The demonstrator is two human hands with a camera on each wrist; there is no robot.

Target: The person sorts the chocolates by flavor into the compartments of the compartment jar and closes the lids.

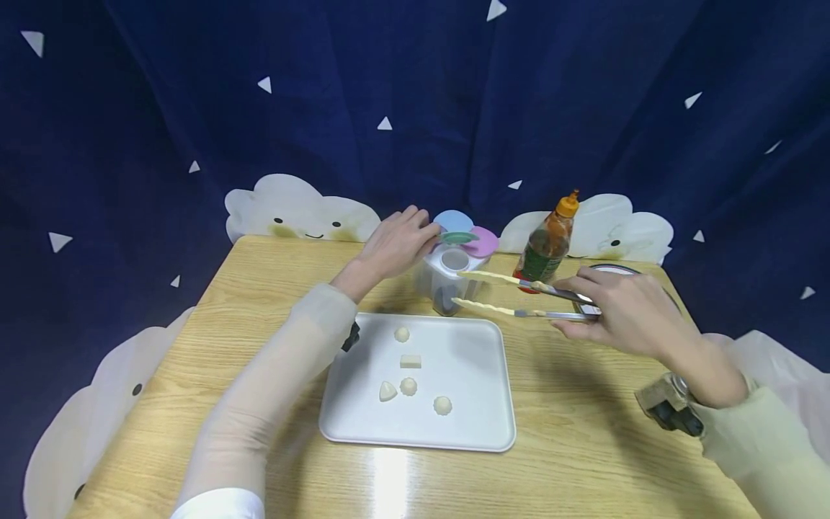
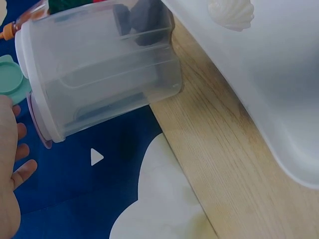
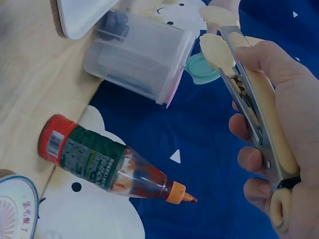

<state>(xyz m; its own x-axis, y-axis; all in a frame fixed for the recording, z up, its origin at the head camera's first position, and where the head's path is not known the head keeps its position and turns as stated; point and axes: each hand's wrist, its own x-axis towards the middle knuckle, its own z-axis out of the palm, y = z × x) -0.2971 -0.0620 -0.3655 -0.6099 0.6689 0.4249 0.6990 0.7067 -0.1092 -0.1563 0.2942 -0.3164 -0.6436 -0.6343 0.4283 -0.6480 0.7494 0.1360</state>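
My left hand (image 1: 402, 241) reaches over a clear container (image 1: 447, 292) and holds the edge of its raised green lid (image 1: 458, 237). In the left wrist view its fingers (image 2: 22, 172) curve downward beside that lid. A round opening shows below the lid in the head view, and dark pieces (image 3: 113, 26) lie inside the container. My right hand (image 1: 619, 306) grips metal tongs with cream tips (image 1: 493, 278). The tips stand apart beside the opening, with nothing seen between them. White pieces, some shell-shaped (image 1: 442, 405), one a small bar (image 1: 411, 361), lie on a white tray (image 1: 473, 425).
The container's blue lid (image 1: 454, 220) and pink lid (image 1: 481, 242) also stand raised. A sauce bottle (image 1: 547, 249) with an orange nozzle is right of the container. A rimmed plate (image 3: 17, 204) lies beyond my right hand. Dark blue cloth (image 1: 402, 94) hangs behind the wooden table (image 1: 583, 432).
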